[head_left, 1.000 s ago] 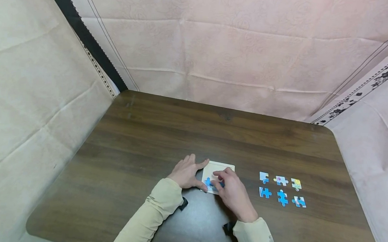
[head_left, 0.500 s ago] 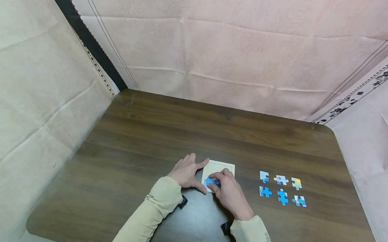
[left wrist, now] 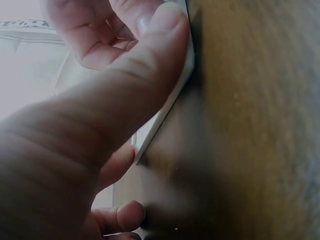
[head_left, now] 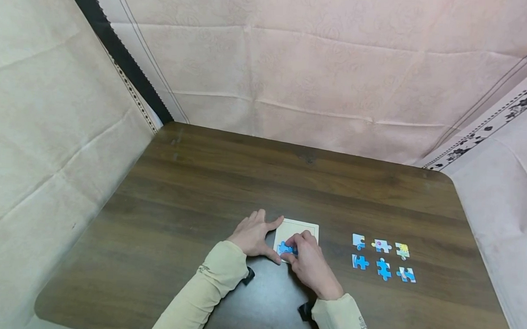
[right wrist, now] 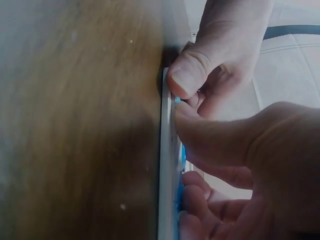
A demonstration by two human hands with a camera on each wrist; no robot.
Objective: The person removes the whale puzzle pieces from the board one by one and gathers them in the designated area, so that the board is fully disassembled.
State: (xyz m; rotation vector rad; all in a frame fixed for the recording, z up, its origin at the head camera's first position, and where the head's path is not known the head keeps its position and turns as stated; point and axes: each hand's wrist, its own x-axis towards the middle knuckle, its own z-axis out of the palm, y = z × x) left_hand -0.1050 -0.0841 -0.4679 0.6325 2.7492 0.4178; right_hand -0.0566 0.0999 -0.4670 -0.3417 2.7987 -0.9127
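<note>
A small square puzzle board [head_left: 298, 226], pale with a raised rim, lies near the front middle of the table. Blue puzzle pieces [head_left: 283, 247] sit in its near left corner. My left hand [head_left: 253, 235] spreads thumb and forefinger along the board's left side, the thumb at the near corner. Over the near part of the board, my right hand [head_left: 311, 264] pinches a blue puzzle piece between thumb and curled fingers, mostly covering it. In the right wrist view, blue edges [right wrist: 183, 151] show beneath that thumb, low on the board. Both thumbs nearly meet there.
To the right, several loose puzzle pieces [head_left: 384, 269] in blue, white and yellow lie in two rows. The brown wooden table [head_left: 219, 182] has rounded corners. Pale cloth [head_left: 319, 79] hangs behind and at both sides.
My right hand has shifted slightly left and its fingers have drawn down onto the blue piece, near the left thumb. The left hand and loose pieces stay in place.
</note>
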